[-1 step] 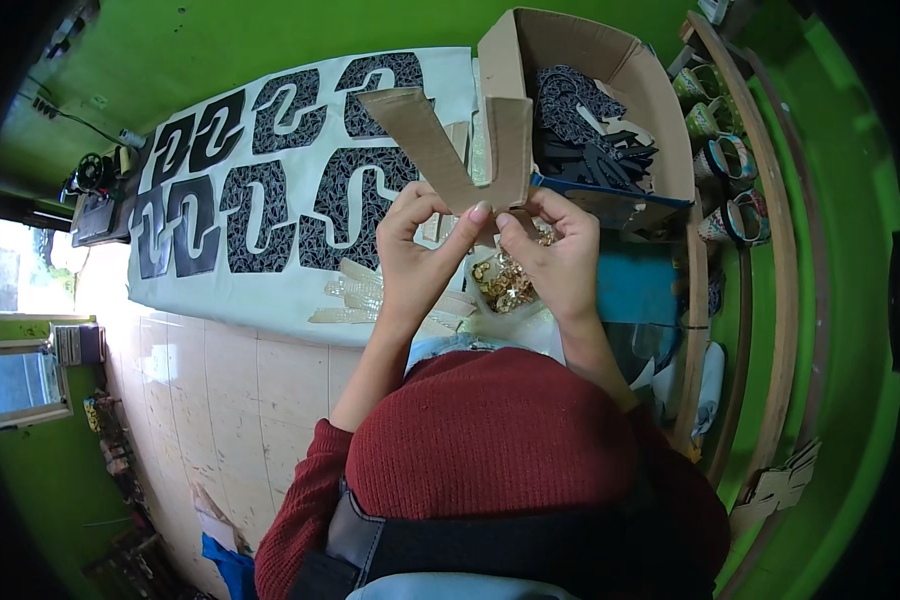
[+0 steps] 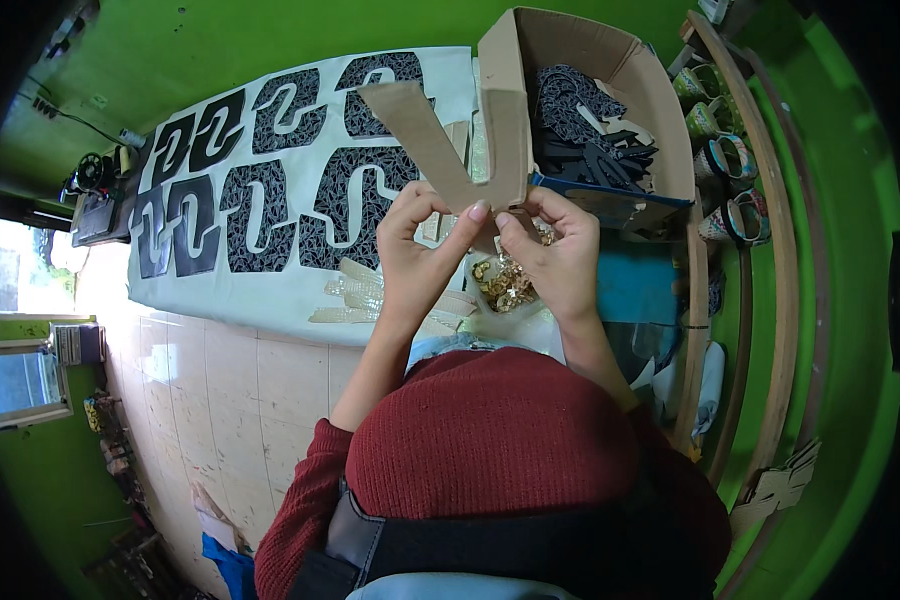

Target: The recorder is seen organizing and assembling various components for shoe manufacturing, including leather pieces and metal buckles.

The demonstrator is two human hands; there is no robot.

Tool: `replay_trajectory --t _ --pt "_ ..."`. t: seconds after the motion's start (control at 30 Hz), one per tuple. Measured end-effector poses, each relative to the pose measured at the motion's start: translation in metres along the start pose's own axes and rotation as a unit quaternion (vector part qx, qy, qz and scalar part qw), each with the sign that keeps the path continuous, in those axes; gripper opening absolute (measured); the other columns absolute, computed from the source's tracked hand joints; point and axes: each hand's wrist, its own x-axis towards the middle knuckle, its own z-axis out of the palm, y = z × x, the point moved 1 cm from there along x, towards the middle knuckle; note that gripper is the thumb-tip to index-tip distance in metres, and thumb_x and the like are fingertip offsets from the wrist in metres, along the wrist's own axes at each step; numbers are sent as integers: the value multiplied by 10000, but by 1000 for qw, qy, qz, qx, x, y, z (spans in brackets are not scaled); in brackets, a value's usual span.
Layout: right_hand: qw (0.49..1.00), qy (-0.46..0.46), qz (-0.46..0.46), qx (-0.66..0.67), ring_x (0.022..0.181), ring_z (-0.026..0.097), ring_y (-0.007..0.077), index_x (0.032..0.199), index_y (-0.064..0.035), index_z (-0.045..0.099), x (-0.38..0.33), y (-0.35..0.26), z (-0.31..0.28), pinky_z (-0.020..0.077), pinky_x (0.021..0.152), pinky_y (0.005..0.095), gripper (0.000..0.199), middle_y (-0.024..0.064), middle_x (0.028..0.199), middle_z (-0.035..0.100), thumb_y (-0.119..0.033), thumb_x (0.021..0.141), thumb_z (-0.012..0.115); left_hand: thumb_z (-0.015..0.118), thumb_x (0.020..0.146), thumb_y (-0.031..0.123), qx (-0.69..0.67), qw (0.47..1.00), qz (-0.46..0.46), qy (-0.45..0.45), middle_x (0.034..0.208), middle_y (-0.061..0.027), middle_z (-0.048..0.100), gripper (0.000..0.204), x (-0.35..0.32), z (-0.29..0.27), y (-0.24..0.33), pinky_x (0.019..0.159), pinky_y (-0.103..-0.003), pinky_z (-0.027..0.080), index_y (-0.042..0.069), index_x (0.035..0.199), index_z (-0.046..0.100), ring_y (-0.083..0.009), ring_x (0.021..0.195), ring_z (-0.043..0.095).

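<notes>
Between both hands is a tan, V-shaped cut piece (image 2: 432, 145), its two long arms pointing away from me. My left hand (image 2: 415, 240) pinches its near edge with thumb and fingers. Close beside it, my right hand (image 2: 558, 250) grips the same edge, thumb bent inward. The thumbs nearly meet at the piece's base; what lies under the fingertips is hidden. Below the hands, small gold-coloured metal pieces (image 2: 507, 284) lie in a clear plastic bag (image 2: 505, 325). Left of the bag are shiny beige strips (image 2: 355, 295).
Black patterned S-shaped pieces (image 2: 258, 215) lie in rows on the white-covered table (image 2: 270, 298). A cardboard box (image 2: 660, 120) with dark cut pieces stands at the far right. Shoes (image 2: 727, 160) sit on a wooden rack (image 2: 780, 300) along the right wall.
The arms of the tan piece have tipped slightly, their far ends a little higher in the picture. Both hands keep their grip in the same place.
</notes>
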Motion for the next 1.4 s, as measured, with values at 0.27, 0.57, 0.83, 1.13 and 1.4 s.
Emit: replay_trajectory --t 0.27,0.57,0.83,1.13,1.4 --pt "1000 -2 25 -3 705 565 69 895 38 606 -2 3 3 447 642 220 184 67 738 629 -32 725 588 651 757 93 -43 999 -25 7 761 -38 521 137 -5 4 -13 670 -213 392 -13 722 571 -101 693 501" --pt "1000 -24 7 -2 746 585 86 955 33 584 -2 5 3 458 670 230 226 75 813 641 -33 739 582 623 788 100 -119 987 -103 9 761 -31 513 126 -7 5 -16 657 -201 392 -9 742 578 -78 680 480" --pt "996 -14 52 65 759 588 86 976 66 564 -3 -1 6 474 686 221 267 78 831 632 -2 720 598 608 793 85 -96 991 -85 40 775 -37 539 84 -13 10 -9 712 -237 364 3 782 596 -113 754 471" --pt "996 -13 65 54 755 599 85 988 60 574 -2 0 3 481 672 214 303 71 822 632 6 692 609 606 799 99 -118 988 -95 36 827 -44 547 99 -15 12 -13 758 -252 363 3 775 594 -123 812 482" --pt "999 4 45 17 732 618 100 956 49 593 -4 -3 2 486 667 219 284 76 804 642 3 677 617 602 803 103 -130 987 -91 33 857 -54 539 115 -16 12 -12 778 -255 359 -4 762 588 -130 829 480"
